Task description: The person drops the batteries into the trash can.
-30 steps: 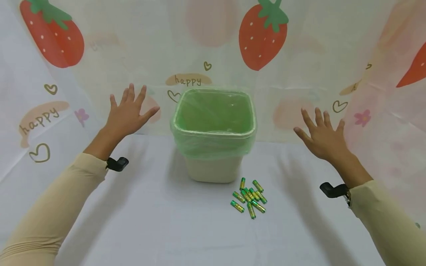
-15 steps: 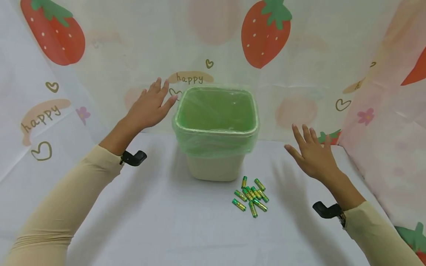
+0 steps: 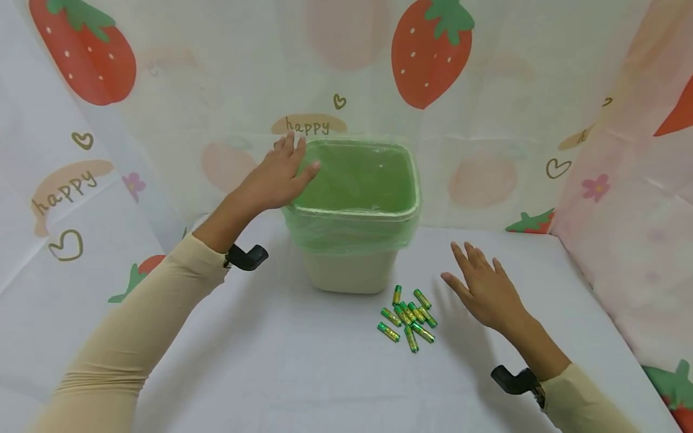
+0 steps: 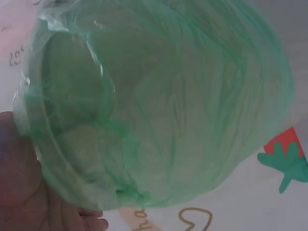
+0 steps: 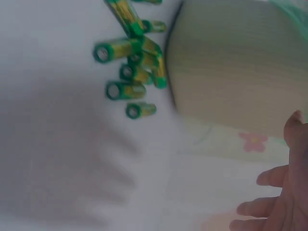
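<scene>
White cloth (image 3: 303, 373) carries a bin (image 3: 349, 272) with batteries (image 3: 403, 316) clustered at its near right, while the left hand (image 3: 276, 179) and right hand (image 3: 487, 294) grasp nothing, and a low, gentle approach should keep the cluster from rolling.

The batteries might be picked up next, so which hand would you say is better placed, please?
The right hand, most likely: it is empty and nearer the batteries, while the left hand is up by the bin, farther from them.

the batteries (image 3: 402, 316) are green and gold, the bag (image 3: 349, 234) light green.
</scene>
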Available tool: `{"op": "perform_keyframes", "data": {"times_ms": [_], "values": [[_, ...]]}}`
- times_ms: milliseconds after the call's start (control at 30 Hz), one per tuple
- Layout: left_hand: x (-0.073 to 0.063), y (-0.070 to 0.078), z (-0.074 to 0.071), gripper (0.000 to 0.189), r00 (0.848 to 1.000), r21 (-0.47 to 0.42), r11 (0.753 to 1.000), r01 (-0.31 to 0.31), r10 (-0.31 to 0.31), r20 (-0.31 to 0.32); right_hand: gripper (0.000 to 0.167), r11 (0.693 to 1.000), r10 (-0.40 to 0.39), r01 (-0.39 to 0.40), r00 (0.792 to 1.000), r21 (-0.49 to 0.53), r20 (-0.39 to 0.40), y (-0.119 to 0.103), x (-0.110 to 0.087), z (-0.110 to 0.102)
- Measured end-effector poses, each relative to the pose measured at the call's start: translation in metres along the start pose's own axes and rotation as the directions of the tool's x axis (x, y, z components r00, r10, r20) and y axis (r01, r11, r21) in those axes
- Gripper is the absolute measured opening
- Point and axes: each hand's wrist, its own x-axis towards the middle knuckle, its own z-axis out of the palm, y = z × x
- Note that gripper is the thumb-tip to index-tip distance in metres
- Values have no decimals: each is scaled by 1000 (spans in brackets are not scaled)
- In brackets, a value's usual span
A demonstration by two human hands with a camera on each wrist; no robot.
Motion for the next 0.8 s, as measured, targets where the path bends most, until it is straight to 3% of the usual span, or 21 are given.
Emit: {"op": "perform_keyframes", "data": {"times_ms": [233, 500, 800], "values": [[8, 10, 9, 85, 999, 11, 1000, -28, 27, 38, 70, 999, -26, 26, 1000, 30, 0, -6, -12, 24], [14, 15, 16, 83, 995, 35, 999, -36, 33, 89, 65, 995, -3, 3, 1000, 96, 4, -5, -19, 43], [13, 14, 19, 78, 995, 41, 999, -18, 14, 103, 53, 991, 0, 9, 998, 134, -67, -5, -22, 63]]}}
